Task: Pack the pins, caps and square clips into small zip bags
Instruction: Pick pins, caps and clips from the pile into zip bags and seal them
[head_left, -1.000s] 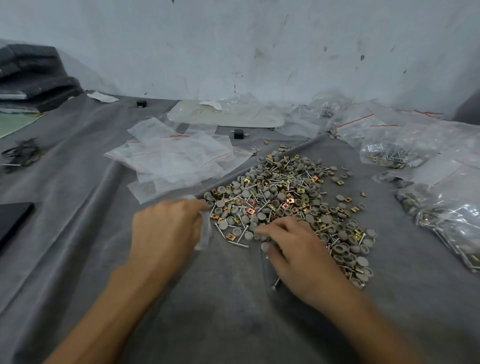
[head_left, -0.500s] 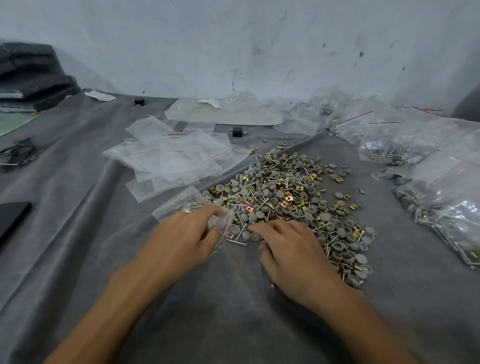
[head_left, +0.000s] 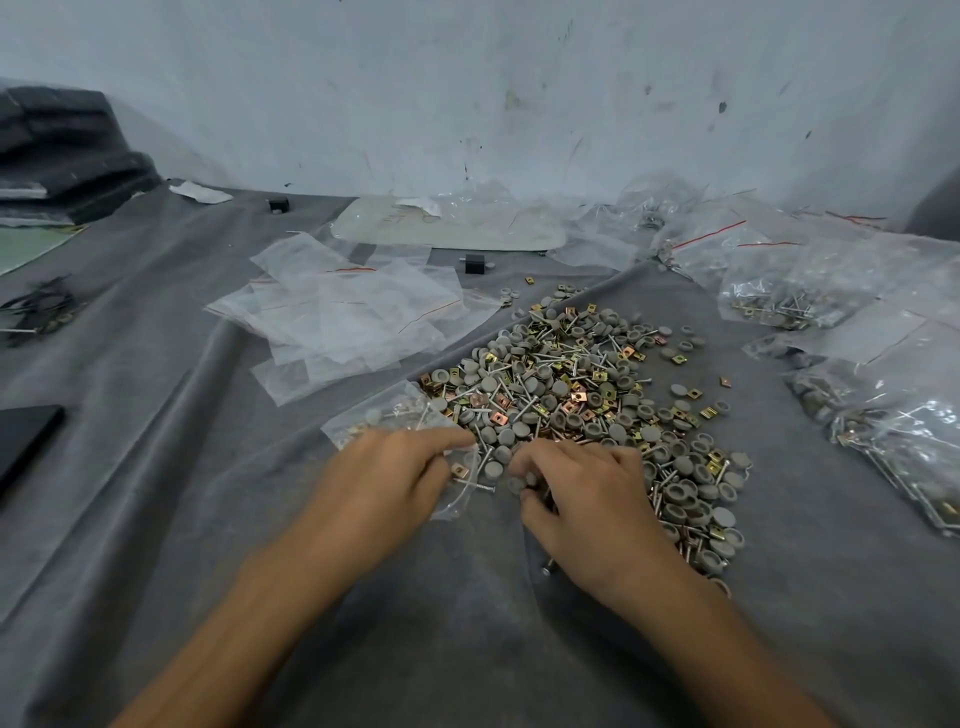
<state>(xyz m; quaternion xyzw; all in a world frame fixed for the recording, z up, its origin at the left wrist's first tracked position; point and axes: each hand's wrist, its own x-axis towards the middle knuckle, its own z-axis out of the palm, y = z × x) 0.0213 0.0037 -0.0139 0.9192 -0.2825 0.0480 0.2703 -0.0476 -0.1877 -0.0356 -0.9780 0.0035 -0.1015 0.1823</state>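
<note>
The left hand (head_left: 384, 483) pinched the soft, thin zip bag (head_left: 363, 415) by its open mouth, on the desk (head_left: 467, 623). Just beside it, the right hand (head_left: 587, 499) curled its fingers (head_left: 535, 460) round some pins (head_left: 545, 569) at the pile (head_left: 571, 384). These bits looked small, hard and slippery, so a few at a time seemed best.

Soft, flat indoor light through a wide-angle lens.
Cool, diffuse light falls from overhead. The pale wall (head_left: 467, 104) is bright, and only faint shadows lie on the grey cloth (head_left: 156, 467) beneath the forearms. The clear bags (head_left: 883, 415) at right catch small white glints. The left hand (head_left: 384, 478) and right hand (head_left: 587, 499) are slightly smeared by motion. The edges bow and soften, and the far left corner is dim.
</note>
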